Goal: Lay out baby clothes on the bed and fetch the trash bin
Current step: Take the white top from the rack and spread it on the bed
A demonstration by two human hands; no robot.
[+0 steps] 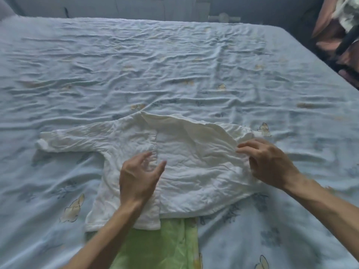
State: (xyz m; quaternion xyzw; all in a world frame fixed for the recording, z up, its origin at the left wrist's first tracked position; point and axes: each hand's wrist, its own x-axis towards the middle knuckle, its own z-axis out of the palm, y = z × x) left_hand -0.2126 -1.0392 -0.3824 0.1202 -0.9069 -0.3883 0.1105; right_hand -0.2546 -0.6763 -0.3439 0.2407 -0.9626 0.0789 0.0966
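A white baby shirt (194, 164) is laid near the front edge of the bed (174, 65). The left hand (138, 177) is released above it. The grip of the right hand (272, 162) cannot be told. Wrinkles should be pressed outward.

The green cloth (161, 247) runs under the white baby top (184, 167) and off the bottom edge. The right hand (272, 164) covers one sleeve; whether it pinches is unclear. Pinkish things (326, 22) at upper right are cut off and blurred.
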